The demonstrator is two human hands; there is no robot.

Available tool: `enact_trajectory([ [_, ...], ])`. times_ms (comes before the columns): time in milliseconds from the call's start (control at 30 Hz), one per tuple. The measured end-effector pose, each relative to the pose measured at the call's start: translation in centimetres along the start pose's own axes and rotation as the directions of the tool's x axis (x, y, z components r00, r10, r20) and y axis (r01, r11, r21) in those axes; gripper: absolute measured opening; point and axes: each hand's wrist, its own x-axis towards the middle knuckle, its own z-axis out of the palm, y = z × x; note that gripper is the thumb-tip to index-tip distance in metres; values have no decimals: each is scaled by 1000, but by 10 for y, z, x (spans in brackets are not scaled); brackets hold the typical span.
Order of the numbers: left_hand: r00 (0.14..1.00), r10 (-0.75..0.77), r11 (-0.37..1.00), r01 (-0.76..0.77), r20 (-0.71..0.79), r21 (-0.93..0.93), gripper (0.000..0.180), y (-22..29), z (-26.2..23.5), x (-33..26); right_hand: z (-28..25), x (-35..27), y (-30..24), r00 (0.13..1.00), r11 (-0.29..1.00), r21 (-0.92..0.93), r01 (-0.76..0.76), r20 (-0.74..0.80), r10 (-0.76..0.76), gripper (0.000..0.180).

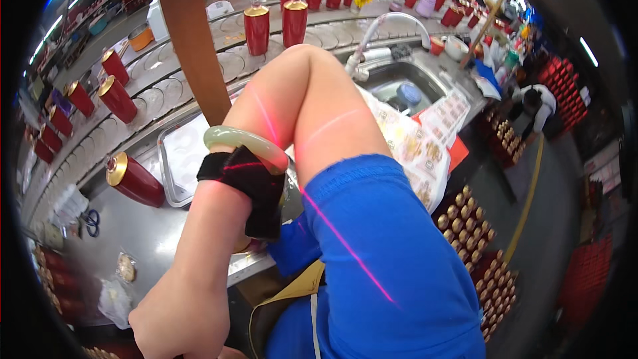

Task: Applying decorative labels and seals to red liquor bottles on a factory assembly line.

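Observation:
My right arm, in a short blue sleeve [392, 239], is raised and sharply bent, with its elbow toward the top. Its forearm folds back to my right hand [176, 326] at the lower left, very near the camera. A pale green bangle [246, 141] and a black wrist wrap [242, 183] circle that wrist. The fingers are mostly cut off by the lower edge, so whether they grip anything is hidden. My left hand is not in view. Left of the wrist, a red bottle with a gold top [136, 181] lies tilted in the picture beside a metal tray [167, 169].
A curved conveyor [149, 66] carries several red bottles [256, 30]. Beyond my elbow are a white faucet [399, 18] and a sink [428, 76]. Scissors [92, 223] lie at the left. A brown post [193, 40] rises ahead. At the right, a person [535, 110] bends by bottle stacks.

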Motion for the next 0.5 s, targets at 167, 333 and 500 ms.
enact_trajectory([
  [167, 997, -29, 999, 30, 68, -20, 29, 11, 10, -1, -5, 1, -7, 997, 1000, 9, 25, 74, -26, 26],
  [333, 505, 258, 924, -379, 824, -57, 31, 3, 50, 80, 19, 40, -16, 971, 969, 79, 234, 40, -238, 27],
  [500, 468, 262, 924, -375, 844, -79, 31, -6, 86, 101, 21, 57, -16, 976, 975, 53, 214, 27, -216, 24],
])
